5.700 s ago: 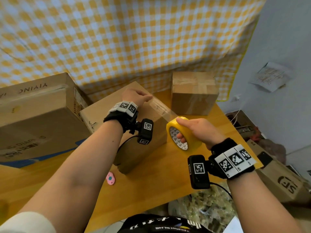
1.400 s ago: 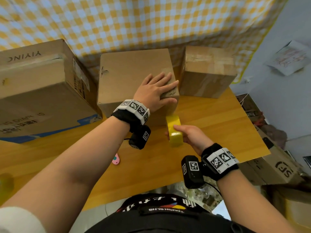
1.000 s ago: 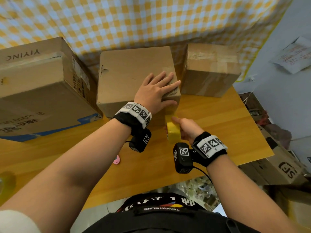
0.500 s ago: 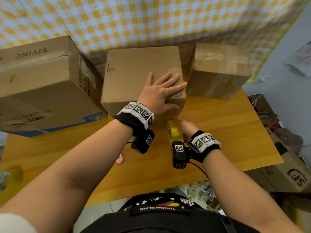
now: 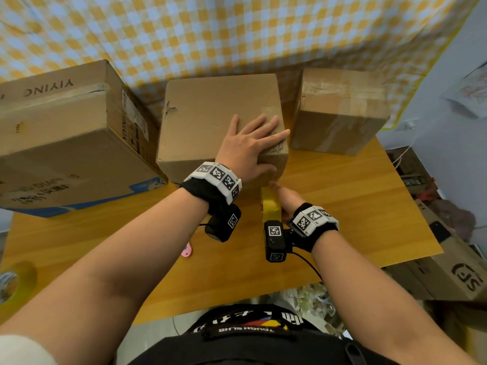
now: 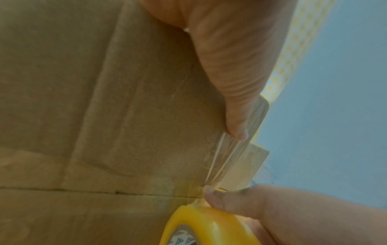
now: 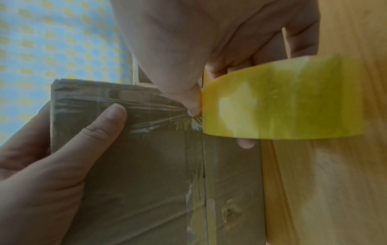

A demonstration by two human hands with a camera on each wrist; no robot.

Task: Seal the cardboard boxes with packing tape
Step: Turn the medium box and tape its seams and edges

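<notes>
Cardboard boxes, three on wooden table (image 5: 342,206): middle box (image 5: 218,111) under flat, spread left hand (image 5: 247,146), thumb (image 6: 234,92) pressing clear tape strip (image 6: 236,159); right hand (image 7: 188,41) gripping one yellow tape roll (image 7: 282,99) at its front face.

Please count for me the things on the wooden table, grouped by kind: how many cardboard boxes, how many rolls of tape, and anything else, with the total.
Cardboard boxes: 3, the large box, the middle box, the small box
Rolls of tape: 2, the yellow roll held by the right hand, and another roll at the left edge
Small pink thing: 1
Total: 6
</notes>
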